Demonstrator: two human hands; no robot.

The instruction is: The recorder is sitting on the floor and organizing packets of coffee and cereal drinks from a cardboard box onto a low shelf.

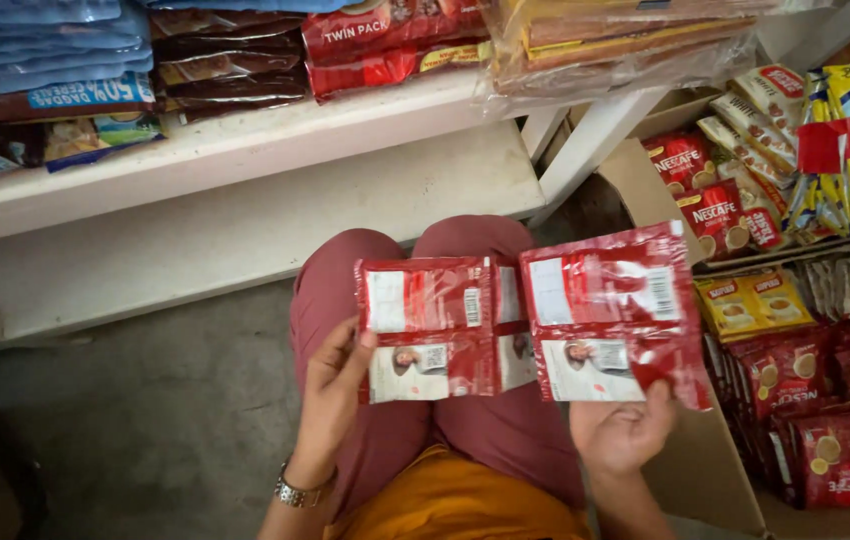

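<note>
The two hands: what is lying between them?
In the head view, a strip of red sachets spans from the left hand to the right hand, above the person's lap in maroon trousers.

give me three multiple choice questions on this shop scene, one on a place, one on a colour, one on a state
1. Where is the cardboard box of sachets?
A. to the person's right, on the floor
B. on the top shelf
C. behind the left hand

2. What main colour are the packets held by the left hand and right hand?
A. blue
B. red
C. green

3. How are the held packets shown?
A. crumpled into a ball
B. lying on the floor
C. held flat over the knees, backs up

Answers:
1. A, the open box sits right of the knees, beside the white shelf.
2. B, both the left packets and the right packets are red with white panels.
3. C, each hand grips a lower edge, and the backs with barcodes face up.
</note>
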